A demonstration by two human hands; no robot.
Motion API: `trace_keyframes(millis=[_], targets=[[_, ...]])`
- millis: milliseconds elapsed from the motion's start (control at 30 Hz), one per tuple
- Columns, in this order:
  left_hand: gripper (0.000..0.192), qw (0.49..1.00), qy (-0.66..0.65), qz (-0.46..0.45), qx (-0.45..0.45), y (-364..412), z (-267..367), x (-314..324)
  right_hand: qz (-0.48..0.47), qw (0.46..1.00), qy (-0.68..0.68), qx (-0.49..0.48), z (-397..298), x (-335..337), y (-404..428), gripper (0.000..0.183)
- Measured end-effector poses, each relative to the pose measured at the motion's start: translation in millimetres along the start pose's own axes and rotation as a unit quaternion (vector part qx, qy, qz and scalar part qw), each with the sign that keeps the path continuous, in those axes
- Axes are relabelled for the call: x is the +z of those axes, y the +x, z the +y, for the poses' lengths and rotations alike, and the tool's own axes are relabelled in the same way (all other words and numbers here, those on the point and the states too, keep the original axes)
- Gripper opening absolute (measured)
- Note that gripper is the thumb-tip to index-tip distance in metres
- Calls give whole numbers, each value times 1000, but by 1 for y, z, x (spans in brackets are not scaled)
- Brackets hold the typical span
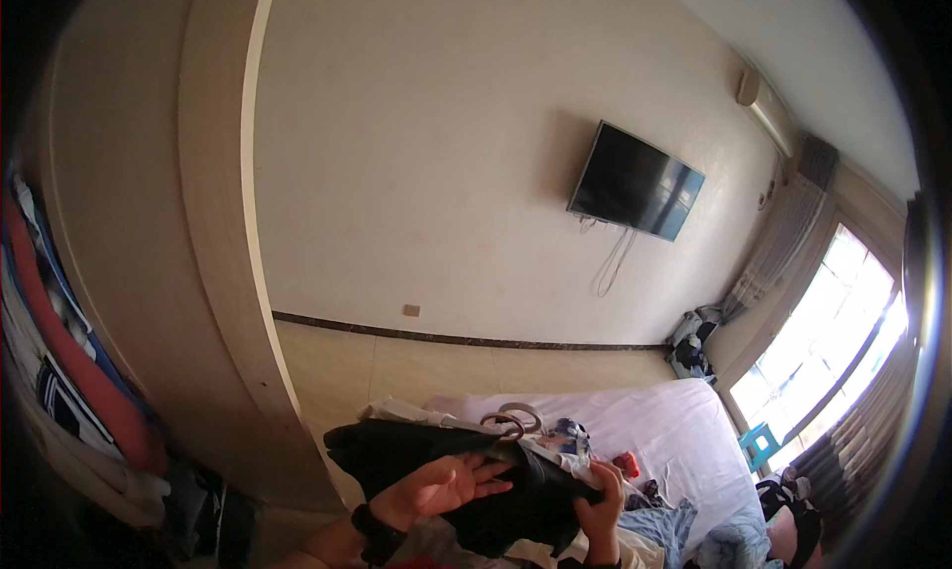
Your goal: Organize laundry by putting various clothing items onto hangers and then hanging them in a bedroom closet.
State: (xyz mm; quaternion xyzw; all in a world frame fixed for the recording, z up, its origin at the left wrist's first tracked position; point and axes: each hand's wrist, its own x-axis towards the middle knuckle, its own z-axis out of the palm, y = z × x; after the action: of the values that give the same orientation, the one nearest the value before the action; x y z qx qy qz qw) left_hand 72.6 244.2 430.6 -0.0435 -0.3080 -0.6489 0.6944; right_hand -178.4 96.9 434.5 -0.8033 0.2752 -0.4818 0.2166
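A black garment (pixel 476 521) is spread in front of me, above a bed with a pale pink sheet (pixel 669 435). My left hand (pixel 454 487), with a dark band at its wrist, lies palm up against the garment, its fingers apart. At the garment's right end, my right hand (pixel 602 502) grips its edge between thumb and fingers. Two rings (pixel 524 416), one brownish and one greyish, stand up behind the garment's top edge beside white cloth; what they are attached to is hidden.
Hanging clothes (pixel 104 390) fill an open wardrobe at left, beside its upright panel (pixel 223 197). Blue clothing (pixel 662 528) and a red item (pixel 627 463) lie on the bed. A blue plastic stool (pixel 758 446) stands by the window; a television (pixel 636 182) hangs on the wall.
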Motion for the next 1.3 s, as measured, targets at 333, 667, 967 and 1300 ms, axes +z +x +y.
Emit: trace_keyframes(millis=[333,667,967,1300], targets=[[54,995,67,-45,-65,-23,-10,18,5,999,40,-13,-6,-20,-8,52],[58,989,134,-50,-44,-70,-24,74,-31,991,124,-31,-40,-38,-29,52],[102,975,209,31,76,-153,-21,149,-140,961,227,-77,-93,1,-38,51],[65,913,305,34,270,-205,-42,228,-283,870,380,-138,-146,24,-18,48]])
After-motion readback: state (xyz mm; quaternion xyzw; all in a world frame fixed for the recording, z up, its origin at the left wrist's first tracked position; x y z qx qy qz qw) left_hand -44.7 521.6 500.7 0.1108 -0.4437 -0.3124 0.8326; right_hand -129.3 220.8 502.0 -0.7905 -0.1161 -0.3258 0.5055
